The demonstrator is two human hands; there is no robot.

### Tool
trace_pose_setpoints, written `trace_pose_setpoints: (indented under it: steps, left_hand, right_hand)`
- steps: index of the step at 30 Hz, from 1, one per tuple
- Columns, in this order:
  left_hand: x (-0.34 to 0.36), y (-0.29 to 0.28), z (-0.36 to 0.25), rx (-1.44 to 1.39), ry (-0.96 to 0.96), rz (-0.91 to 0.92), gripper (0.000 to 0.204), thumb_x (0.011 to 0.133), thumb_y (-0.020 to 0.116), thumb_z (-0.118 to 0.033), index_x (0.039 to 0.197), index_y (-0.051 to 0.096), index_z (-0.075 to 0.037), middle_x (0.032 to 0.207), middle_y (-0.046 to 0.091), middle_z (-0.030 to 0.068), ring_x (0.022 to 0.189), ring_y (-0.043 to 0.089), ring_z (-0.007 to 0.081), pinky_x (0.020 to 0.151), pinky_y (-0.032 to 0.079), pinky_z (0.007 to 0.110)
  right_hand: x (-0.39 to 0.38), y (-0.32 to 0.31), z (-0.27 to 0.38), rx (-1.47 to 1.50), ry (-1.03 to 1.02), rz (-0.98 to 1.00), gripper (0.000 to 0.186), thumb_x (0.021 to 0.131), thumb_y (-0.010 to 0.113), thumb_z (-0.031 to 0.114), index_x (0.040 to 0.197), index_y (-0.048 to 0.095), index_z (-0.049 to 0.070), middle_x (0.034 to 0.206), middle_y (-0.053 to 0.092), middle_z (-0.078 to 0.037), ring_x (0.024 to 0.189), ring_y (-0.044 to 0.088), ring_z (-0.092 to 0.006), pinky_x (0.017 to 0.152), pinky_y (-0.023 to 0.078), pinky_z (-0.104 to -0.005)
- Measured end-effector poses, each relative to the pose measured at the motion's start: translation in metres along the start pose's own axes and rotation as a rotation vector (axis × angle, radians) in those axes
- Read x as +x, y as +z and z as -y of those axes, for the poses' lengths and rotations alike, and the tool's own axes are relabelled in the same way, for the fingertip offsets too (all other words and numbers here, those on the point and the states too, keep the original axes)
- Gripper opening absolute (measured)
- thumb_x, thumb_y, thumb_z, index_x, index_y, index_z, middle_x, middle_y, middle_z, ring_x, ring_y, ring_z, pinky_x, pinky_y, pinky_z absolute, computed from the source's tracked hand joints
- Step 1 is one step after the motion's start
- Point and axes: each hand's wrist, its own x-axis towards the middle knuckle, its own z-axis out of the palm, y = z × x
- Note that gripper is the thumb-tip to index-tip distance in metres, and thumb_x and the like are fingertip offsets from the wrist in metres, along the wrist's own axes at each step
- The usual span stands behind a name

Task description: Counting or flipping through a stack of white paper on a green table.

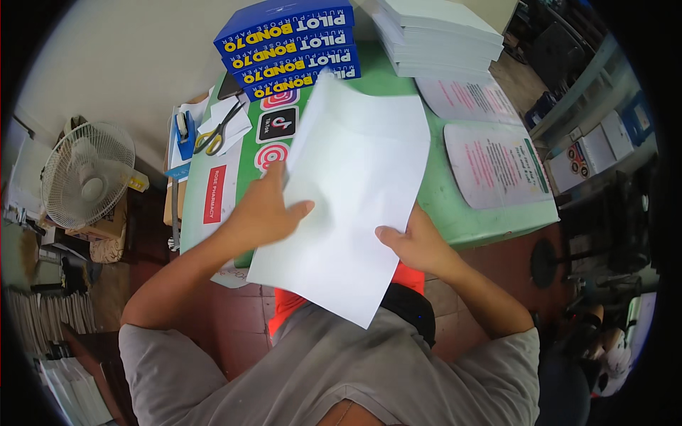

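White paper, a sheet or thin stack, is held up at a tilt between my two hands, over the near edge of the green table. My left hand grips its left edge, thumb lying on the face and fingers hidden behind. At the lower right edge, my right hand pinches it the same way. The paper's far end curls up close to a stack of blue paper reams. How many sheets I hold, I cannot tell.
A tall pile of white paper stands at the back right, beside printed sheets on the tabletop. Scissors and a blue tape dispenser lie at the left. A white fan stands farther left.
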Motion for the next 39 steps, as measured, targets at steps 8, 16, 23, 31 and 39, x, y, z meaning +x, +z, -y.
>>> trace_pose_setpoints:
  steps: [8,16,23,31,39]
  left_hand:
    - [0.011,-0.001,0.018,-0.765,-0.400,0.205,0.054,0.091,0.065,-0.020,0.131,0.041,0.009,0.119,0.059,0.0201,0.098,0.067,0.0263,0.083,0.057,0.039]
    - [0.005,-0.002,0.015,-1.024,-0.417,0.170,0.054,0.088,0.067,-0.019,0.128,0.046,0.010,0.114,0.061,0.0218,0.098,0.066,0.0273,0.081,0.055,0.039]
    - [0.006,-0.012,0.006,-0.665,-0.533,0.136,0.056,0.089,0.064,-0.035,0.117,0.051,0.012,0.105,0.064,0.0211,0.093,0.067,0.0297,0.078,0.055,0.041]
    - [-0.006,-0.012,-0.039,0.220,-0.158,0.004,0.049,0.093,0.057,-0.032,0.110,0.054,0.014,0.092,0.064,0.0286,0.088,0.064,0.0424,0.076,0.050,0.045]
    - [-0.009,0.018,0.011,-0.726,-0.210,0.017,0.043,0.097,0.056,-0.035,0.095,0.064,0.007,0.082,0.066,0.0126,0.074,0.061,0.0160,0.066,0.050,0.033]
  right_hand:
    - [0.040,-0.023,-0.002,0.219,0.270,0.153,0.059,0.080,0.063,0.012,0.133,0.041,-0.005,0.119,0.059,-0.018,0.103,0.062,-0.0264,0.082,0.050,-0.0370]
    - [0.047,-0.024,-0.006,0.071,0.363,0.155,0.049,0.086,0.062,0.022,0.124,0.048,-0.006,0.108,0.063,-0.019,0.092,0.064,-0.0277,0.073,0.050,-0.0392]
    - [0.027,0.000,0.029,-0.874,0.035,0.144,0.037,0.086,0.060,0.017,0.101,0.039,-0.010,0.064,0.057,-0.024,0.062,0.061,-0.0415,0.059,0.049,-0.0488]
    - [0.046,-0.001,0.034,-0.638,0.121,0.067,0.044,0.085,0.061,0.018,0.108,0.043,-0.015,0.079,0.063,-0.026,0.075,0.066,-0.0365,0.067,0.052,-0.0435]
    - [0.041,-0.006,0.046,0.425,0.170,0.188,0.051,0.092,0.058,0.015,0.134,0.038,-0.005,0.123,0.056,-0.014,0.107,0.057,-0.0190,0.091,0.048,-0.0343]
